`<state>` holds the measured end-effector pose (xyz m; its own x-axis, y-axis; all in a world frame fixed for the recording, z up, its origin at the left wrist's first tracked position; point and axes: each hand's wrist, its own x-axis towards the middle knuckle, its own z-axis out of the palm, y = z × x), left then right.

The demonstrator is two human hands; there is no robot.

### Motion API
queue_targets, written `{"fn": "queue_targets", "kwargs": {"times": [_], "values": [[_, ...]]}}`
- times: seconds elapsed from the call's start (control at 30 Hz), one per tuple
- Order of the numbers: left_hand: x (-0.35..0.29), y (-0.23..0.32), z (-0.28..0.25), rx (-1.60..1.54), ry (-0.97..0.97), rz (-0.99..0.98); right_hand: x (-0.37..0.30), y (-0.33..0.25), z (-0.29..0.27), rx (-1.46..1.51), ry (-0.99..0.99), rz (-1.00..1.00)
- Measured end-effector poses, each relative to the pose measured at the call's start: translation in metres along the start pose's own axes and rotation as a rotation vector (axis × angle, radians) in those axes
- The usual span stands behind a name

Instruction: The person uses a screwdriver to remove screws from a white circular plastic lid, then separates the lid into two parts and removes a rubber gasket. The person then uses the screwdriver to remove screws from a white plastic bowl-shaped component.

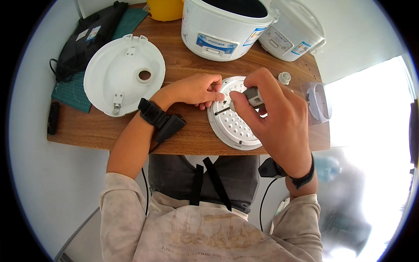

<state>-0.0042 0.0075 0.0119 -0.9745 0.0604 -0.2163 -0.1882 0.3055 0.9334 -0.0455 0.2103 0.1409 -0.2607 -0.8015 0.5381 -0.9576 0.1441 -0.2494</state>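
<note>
A round white dimpled plate [238, 139], likely an inner lid plate, lies on the wooden table close to its front edge. My right hand [281, 115] grips a grey electric screwdriver [254, 98] above it. The screwdriver's thin dark bit slants down left, its tip at a dark spot near the plate's left rim. My left hand [198, 91] is at the plate's upper left, fingers curled and thumb pressed in. Whatever its fingers pinch, if anything, is hidden. A small dark piece [224, 102] shows by the left thumb. Another dark screw spot [240, 142] is near the plate's front rim.
A white lid shell [104, 78] lies left, beside a green cutting mat [72, 92] and a black bag [87, 41]. Two white rice cookers [214, 26] [292, 32] stand behind. A small white cap [284, 78] and a clear plastic part [317, 102] are at right.
</note>
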Motion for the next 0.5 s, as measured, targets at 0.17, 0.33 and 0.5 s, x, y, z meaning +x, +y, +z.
{"fn": "queue_targets", "kwargs": {"times": [0.17, 0.33, 0.5], "values": [[0.003, -0.001, 0.001, 0.018, 0.006, -0.021, 0.004, 0.005, -0.003, 0.192, -0.084, -0.053], [0.004, -0.015, 0.0, 0.067, 0.043, 0.15, 0.002, -0.007, 0.002, 0.286, -0.128, -0.005], [0.0, 0.003, 0.0, -0.007, -0.016, -0.014, 0.005, 0.01, -0.001, 0.107, -0.081, 0.03]]}}
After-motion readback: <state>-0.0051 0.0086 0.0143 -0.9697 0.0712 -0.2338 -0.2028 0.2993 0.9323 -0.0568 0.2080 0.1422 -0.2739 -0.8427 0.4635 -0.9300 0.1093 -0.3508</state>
